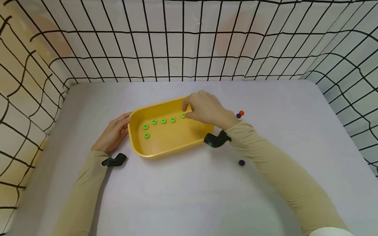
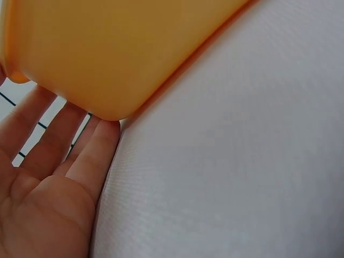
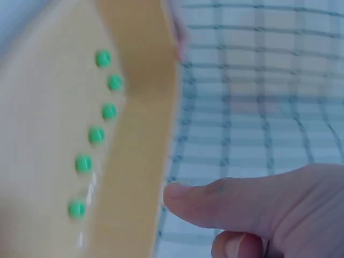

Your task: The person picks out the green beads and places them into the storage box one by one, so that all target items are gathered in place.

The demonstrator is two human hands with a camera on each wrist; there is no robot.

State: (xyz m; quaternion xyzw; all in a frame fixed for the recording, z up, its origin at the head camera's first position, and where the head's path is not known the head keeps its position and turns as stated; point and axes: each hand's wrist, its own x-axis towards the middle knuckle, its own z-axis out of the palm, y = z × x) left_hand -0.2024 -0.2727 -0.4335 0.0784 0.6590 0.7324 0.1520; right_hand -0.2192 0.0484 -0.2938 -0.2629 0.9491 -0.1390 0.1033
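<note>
A yellow tray (image 1: 175,151) lies tilted on the white surface, several small green rings (image 1: 163,121) in a bent row inside it. Against the tray's left end rests my left hand (image 1: 113,132); the left wrist view shows its extended fingers (image 2: 91,161) touching the outer wall (image 2: 107,64). Over the tray's far right part is my right hand (image 1: 206,108), thumb and index finger apart, beside the rightmost green ring (image 1: 183,116). In the right wrist view its thumb (image 3: 215,204) is clear of the rings (image 3: 97,135), and no ring shows in its grasp.
Right of the tray, an orange bead (image 1: 241,113) touches or nearly touches a dark purple one (image 1: 238,116). Another purple bead (image 1: 242,163) lies nearer, beside the right forearm. Black wire mesh (image 1: 182,58) encloses the far, left and right sides.
</note>
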